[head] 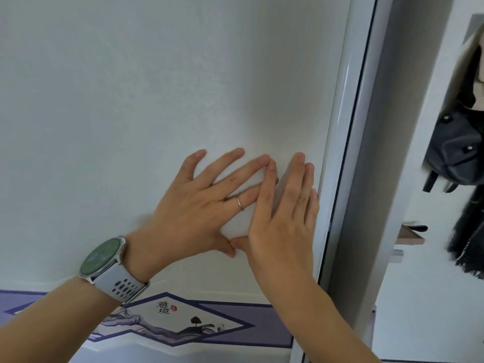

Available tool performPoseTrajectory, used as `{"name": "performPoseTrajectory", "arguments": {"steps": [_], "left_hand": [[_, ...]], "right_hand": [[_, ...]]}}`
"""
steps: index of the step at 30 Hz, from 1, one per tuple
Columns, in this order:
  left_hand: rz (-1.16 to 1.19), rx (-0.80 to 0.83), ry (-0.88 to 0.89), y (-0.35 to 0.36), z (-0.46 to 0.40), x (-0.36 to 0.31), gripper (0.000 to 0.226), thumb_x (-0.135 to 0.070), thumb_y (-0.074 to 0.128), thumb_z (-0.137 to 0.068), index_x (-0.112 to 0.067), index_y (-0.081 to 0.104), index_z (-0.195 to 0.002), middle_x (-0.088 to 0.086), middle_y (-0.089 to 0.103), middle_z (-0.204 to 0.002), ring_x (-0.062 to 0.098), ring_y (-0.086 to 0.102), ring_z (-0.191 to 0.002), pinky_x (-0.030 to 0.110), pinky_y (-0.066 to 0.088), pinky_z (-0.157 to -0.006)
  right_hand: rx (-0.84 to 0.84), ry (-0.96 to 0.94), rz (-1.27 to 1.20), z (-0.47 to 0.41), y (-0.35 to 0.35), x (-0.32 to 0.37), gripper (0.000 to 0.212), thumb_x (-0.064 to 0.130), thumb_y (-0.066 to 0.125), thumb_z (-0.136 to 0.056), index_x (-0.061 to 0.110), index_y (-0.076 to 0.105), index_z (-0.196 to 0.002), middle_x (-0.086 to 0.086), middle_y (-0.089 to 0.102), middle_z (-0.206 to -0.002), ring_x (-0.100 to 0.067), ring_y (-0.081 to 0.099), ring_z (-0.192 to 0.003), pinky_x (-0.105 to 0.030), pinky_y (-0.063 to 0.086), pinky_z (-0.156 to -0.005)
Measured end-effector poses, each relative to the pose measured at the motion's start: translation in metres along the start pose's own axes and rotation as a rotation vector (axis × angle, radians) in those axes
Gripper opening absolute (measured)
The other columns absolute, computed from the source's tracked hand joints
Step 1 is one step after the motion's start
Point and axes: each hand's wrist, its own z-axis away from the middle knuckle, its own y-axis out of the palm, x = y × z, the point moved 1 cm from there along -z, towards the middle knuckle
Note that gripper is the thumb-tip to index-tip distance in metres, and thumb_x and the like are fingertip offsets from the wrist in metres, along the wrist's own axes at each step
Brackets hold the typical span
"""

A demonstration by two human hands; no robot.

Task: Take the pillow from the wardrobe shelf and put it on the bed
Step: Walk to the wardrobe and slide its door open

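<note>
A white sliding wardrobe door [162,87] fills most of the head view, with a purple printed band along its lower part. My left hand [199,205], wearing a watch and a ring, lies flat on the panel with fingers spread. My right hand [285,213] presses flat beside it, fingertips close to the door's pale metal frame edge [337,132]. The two hands touch at thumbs and fingertips. Neither hand holds anything. No pillow, shelf or bed is in view.
Right of the frame edge runs a grey vertical strip [372,158]. Beyond it, a dark bag [455,150] and dark clothing [468,244] hang against a white wall, and a small shelf corner [411,238] juts out.
</note>
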Motion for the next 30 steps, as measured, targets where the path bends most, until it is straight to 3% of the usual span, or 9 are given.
{"name": "performPoseTrajectory", "arguments": {"steps": [7, 16, 30], "left_hand": [[0.002, -0.025, 0.002, 0.006, 0.025, 0.028, 0.143, -0.083, 0.075, -0.039, -0.032, 0.016, -0.158, -0.008, -0.006, -0.169, 0.026, 0.009, -0.151, 0.054, 0.011, -0.114], [0.009, -0.019, 0.009, 0.010, 0.067, 0.076, 0.143, -0.083, 0.075, -0.038, -0.034, 0.016, -0.158, -0.009, -0.001, -0.169, 0.026, 0.009, -0.150, 0.053, 0.011, -0.114], [0.000, -0.020, 0.020, 0.016, 0.154, 0.171, 0.137, -0.083, 0.076, -0.042, -0.031, 0.023, -0.157, -0.005, 0.012, -0.168, 0.027, 0.013, -0.150, 0.054, 0.014, -0.114]], "right_hand": [[0.014, -0.014, -0.036, -0.001, 0.011, 0.035, 0.140, 0.056, 0.086, -0.055, 0.006, -0.001, -0.152, -0.027, -0.008, -0.157, -0.046, -0.001, -0.148, -0.054, 0.005, -0.117], [0.017, -0.003, -0.017, -0.005, 0.030, 0.097, 0.143, 0.055, 0.088, -0.053, 0.004, -0.002, -0.152, -0.029, -0.008, -0.156, -0.047, -0.003, -0.146, -0.056, 0.004, -0.116], [-0.030, 0.003, 0.005, -0.009, 0.060, 0.220, 0.132, 0.047, 0.091, -0.056, 0.003, 0.011, -0.151, -0.032, 0.005, -0.156, -0.046, 0.001, -0.145, -0.058, 0.015, -0.116]]}}
